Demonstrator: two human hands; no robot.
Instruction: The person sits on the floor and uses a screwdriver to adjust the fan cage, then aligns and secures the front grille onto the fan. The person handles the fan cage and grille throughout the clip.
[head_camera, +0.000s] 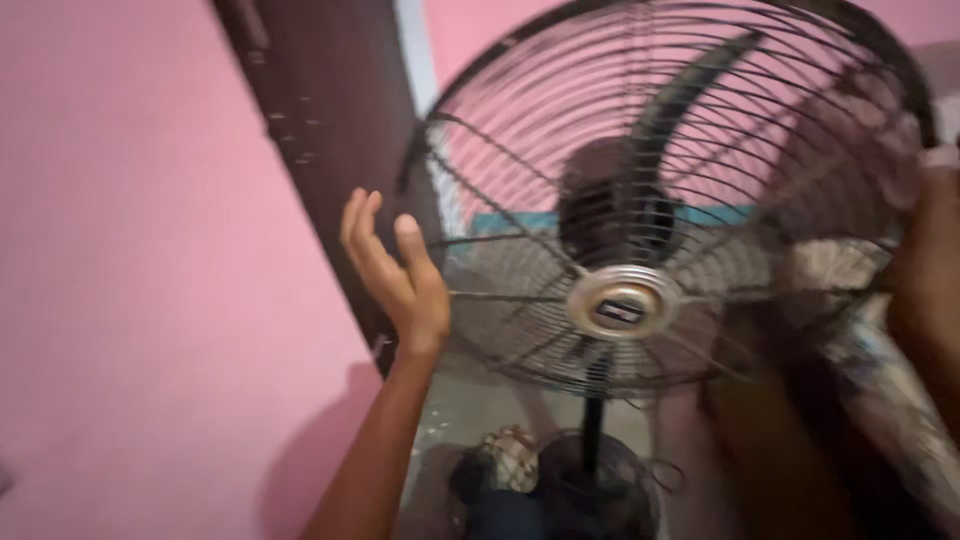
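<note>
Open left hand (395, 265) beside the fan guard, holding nothing.
Right hand (925, 265), blurred at right edge, touches the pedestal fan (650, 200) filling centre-right; its grip is unclear. Handling the guard seems underway; closing on the rim comes next.

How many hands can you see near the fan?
2. The left hand is open beside the left rim of the fan's wire guard. The right hand, blurred and cut off by the frame edge, is at the right rim.
</note>
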